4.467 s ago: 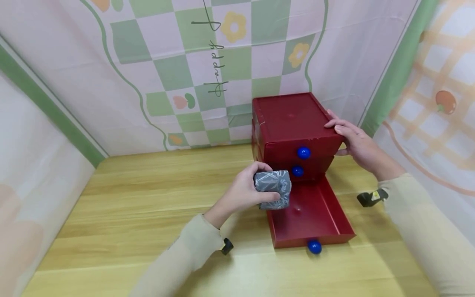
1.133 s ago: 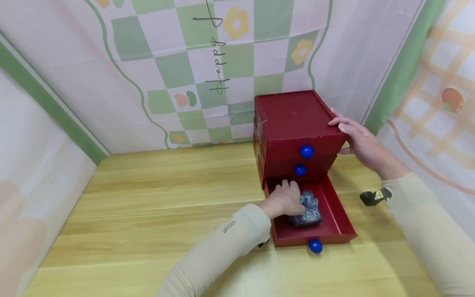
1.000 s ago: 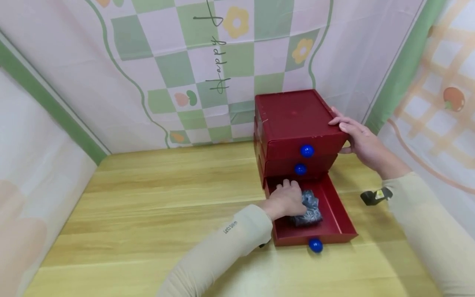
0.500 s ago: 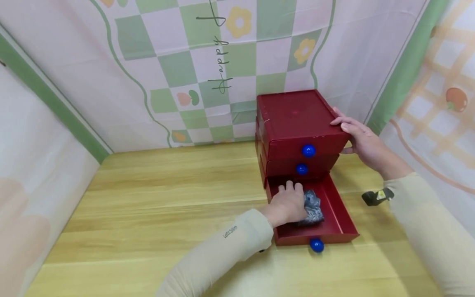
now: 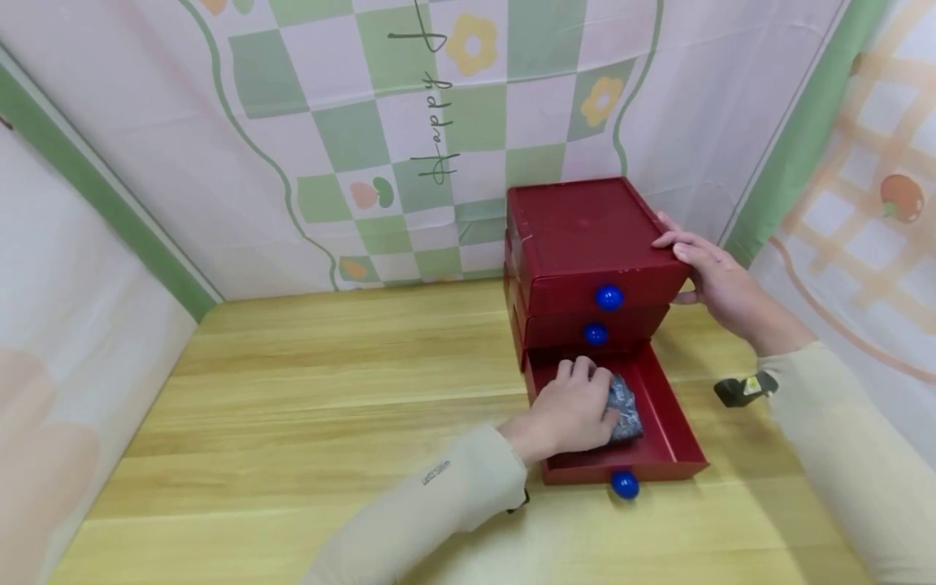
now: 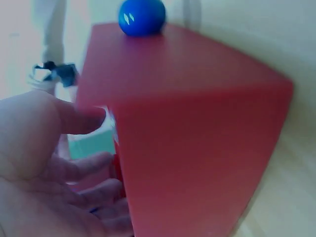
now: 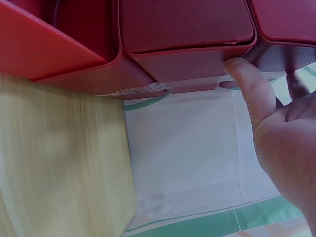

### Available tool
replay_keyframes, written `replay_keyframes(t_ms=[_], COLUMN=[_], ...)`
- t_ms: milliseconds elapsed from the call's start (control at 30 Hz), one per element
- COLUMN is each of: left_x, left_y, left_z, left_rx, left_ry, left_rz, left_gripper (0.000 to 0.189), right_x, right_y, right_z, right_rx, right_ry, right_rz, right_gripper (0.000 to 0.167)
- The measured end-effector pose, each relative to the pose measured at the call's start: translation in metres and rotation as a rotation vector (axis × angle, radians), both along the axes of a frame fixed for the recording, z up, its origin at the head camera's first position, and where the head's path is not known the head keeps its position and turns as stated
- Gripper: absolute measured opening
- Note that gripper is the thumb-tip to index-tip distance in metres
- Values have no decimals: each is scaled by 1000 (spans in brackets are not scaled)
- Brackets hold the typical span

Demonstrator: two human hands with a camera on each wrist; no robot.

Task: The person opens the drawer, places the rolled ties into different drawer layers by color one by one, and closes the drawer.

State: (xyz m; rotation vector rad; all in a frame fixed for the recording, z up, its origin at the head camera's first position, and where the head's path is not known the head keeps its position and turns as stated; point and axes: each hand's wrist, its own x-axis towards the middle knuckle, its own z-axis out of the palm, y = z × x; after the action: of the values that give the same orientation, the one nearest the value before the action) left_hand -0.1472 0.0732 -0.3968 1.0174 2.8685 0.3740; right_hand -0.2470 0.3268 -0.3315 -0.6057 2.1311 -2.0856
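A red plastic drawer cabinet (image 5: pixel 585 223) stands at the table's right, its bottom drawer (image 5: pixel 678 435) pulled out. In that drawer lies a small grey patterned packet (image 5: pixel 626 414), partly covered by my left hand (image 5: pixel 574 410). In the left wrist view the thumb (image 6: pixel 84 118) and loosely bent fingers stand apart behind the drawer's red wall (image 6: pixel 192 158), which hides most of the packet. At the cabinet's upper right edge rests my right hand (image 5: pixel 724 284). One of its digits (image 7: pixel 252 86) touches the cabinet's side in the right wrist view.
Blue round knobs mark the upper drawer (image 5: pixel 608 297), the middle drawer (image 5: pixel 595 334) and the pulled-out one. The wooden table (image 5: pixel 329 406) extends left. Printed cloth (image 5: pixel 409 146) hangs behind and on both sides. A black wrist device (image 5: pixel 744 390) sits below the right sleeve.
The left hand carried the packet over the open drawer and set it down inside. In the last half second that hand shifted over more of the packet. The right hand kept its place.
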Motion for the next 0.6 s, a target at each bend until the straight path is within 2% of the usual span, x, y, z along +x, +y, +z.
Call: replay_keyframes(t_ms=[100, 233, 333, 400, 467, 533, 600], left_x=[10, 23, 31, 37, 45, 53, 62], left_y=[-4, -10, -14, -15, -16, -15, -14], left_z=[1, 2, 3, 2, 1, -1, -3], left_rx=[70, 109, 104, 81, 37, -7, -23], left_ry=[89, 249, 354, 401, 420, 416, 320], left_rz=[-91, -220, -351, -444, -516, -549, -524], left_gripper=[39, 31, 25, 25, 27, 28, 26], right_x=[0, 0, -1, -1, 0, 0, 0], right_y=[0, 0, 0, 0, 1, 1, 1], right_z=[1, 0, 0, 0, 0, 0, 0], right_rx=[11, 15, 4, 0, -1, -4, -10], right_ry=[4, 9, 4, 0, -1, -1, 0], right_rz=[3, 7, 4, 1, -1, 1, 5], right_gripper=[31, 31, 31, 31, 31, 31, 31])
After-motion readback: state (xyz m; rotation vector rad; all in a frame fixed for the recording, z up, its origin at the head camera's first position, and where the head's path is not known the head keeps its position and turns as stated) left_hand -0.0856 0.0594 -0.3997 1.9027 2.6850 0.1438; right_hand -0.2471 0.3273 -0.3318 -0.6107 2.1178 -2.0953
